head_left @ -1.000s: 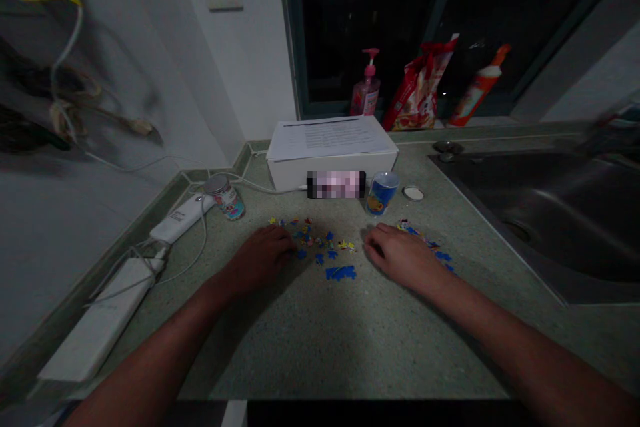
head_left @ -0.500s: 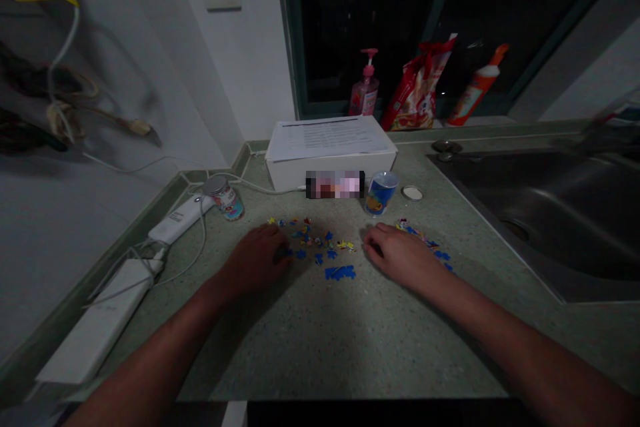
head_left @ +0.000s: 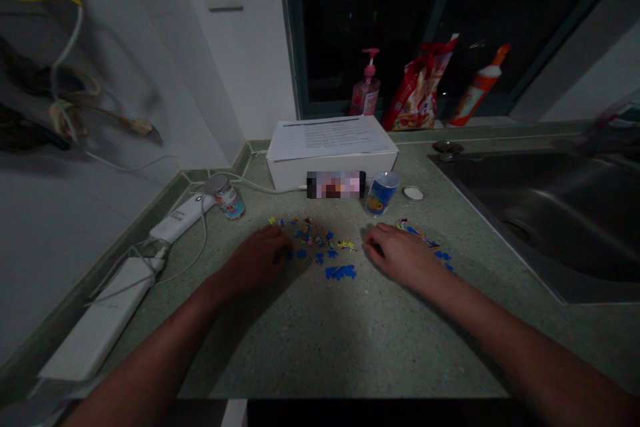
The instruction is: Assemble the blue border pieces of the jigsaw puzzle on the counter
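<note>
My left hand (head_left: pixel 260 255) rests on the counter with its fingers loosely curled and a gap between thumb and forefinger. A blue puzzle piece lies by its thumb tip, and I see nothing held. Across from it, my right hand (head_left: pixel 393 250) also lies still, its fingers bent and thumb apart; nothing shows in its grasp. Between the hands are scattered small jigsaw pieces (head_left: pixel 320 240), blue, yellow and multicoloured. Nearer me sits a joined strip of blue pieces (head_left: pixel 341 272). More jigsaw pieces (head_left: pixel 443 255) lie beyond my right forearm, partly hidden by it.
Behind the pieces stand a blue tin (head_left: pixel 381 195), its round lid (head_left: pixel 413 193), a phone (head_left: pixel 336 185) with a blurred screen, and a white box (head_left: pixel 330 167). A second tin (head_left: pixel 227 199) and power strips (head_left: pixel 107 317) are left. A steel sink (head_left: pixel 550 213) lies right.
Both hands keep their places and poses on the counter. The whole view has shifted very slightly; the pieces lie as before.
</note>
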`<control>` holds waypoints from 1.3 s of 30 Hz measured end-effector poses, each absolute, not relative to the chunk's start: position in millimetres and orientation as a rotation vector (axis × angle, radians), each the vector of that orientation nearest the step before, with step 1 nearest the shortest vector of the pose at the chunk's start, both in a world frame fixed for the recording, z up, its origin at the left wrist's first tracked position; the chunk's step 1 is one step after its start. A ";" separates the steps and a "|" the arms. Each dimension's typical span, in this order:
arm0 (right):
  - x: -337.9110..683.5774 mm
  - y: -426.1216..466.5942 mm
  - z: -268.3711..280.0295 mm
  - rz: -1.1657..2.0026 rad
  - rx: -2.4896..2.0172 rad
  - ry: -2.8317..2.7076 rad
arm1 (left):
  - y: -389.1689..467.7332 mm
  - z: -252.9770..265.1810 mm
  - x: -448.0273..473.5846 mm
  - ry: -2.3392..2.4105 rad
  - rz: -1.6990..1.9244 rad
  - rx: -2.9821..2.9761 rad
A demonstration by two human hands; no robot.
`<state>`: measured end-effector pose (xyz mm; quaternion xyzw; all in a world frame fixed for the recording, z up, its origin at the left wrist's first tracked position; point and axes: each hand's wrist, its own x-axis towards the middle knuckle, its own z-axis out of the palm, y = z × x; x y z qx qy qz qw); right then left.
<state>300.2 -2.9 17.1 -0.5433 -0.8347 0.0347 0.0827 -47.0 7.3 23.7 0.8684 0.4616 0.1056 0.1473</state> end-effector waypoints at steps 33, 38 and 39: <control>301.4 -2.9 15.0 0.151 -1.598 -2.480 | -3.2 1.8 -21.6 1.334 0.470 2.502; 301.8 -1.9 13.5 0.148 -1.580 -2.479 | -3.5 -4.7 -19.9 1.299 0.503 2.501; 301.9 -1.9 13.7 0.148 -1.571 -2.478 | -3.3 -5.5 -20.1 1.286 0.516 2.497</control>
